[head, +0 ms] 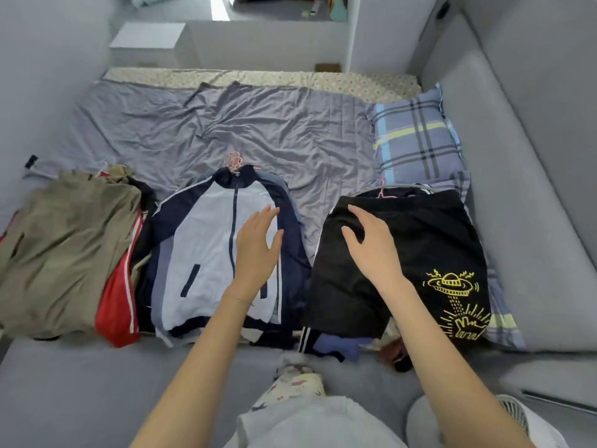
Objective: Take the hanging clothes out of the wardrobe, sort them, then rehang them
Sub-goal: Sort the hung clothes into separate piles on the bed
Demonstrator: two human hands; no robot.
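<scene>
Because the clothes are being sorted, they lie in three piles along the near edge of the bed (290, 130); I think each pile is one kind of clothes, so like goes with like. The middle pile has a blue jacket (206, 240) on top, zipped up and laid flat; pink hangers (234, 161) poke out past its collar, so it looks ready to hang up again. The pile toward the right edge has black shorts (420, 240) with a yellow spaceship picture on top; a hanger hook (379, 184) shows at their far side too. The pile by the near left corner has a brown-green top (64, 247) over something red (116, 305); it is more bunched up.

The left hand (258, 244) is over the side of the jacket nearest the shorts, fingers straight and spread, holding nothing; the right hand (371, 244) is over the shorts, fingers a little bent and pointing down, holding nothing too; I cannot tell if the fingertips touch the cloth. Both arms reach forward from the near edge, palms down, maybe to pat a pile flat or pick one up.

A checked pillow (416, 137) sits at the right edge of the bed.
</scene>
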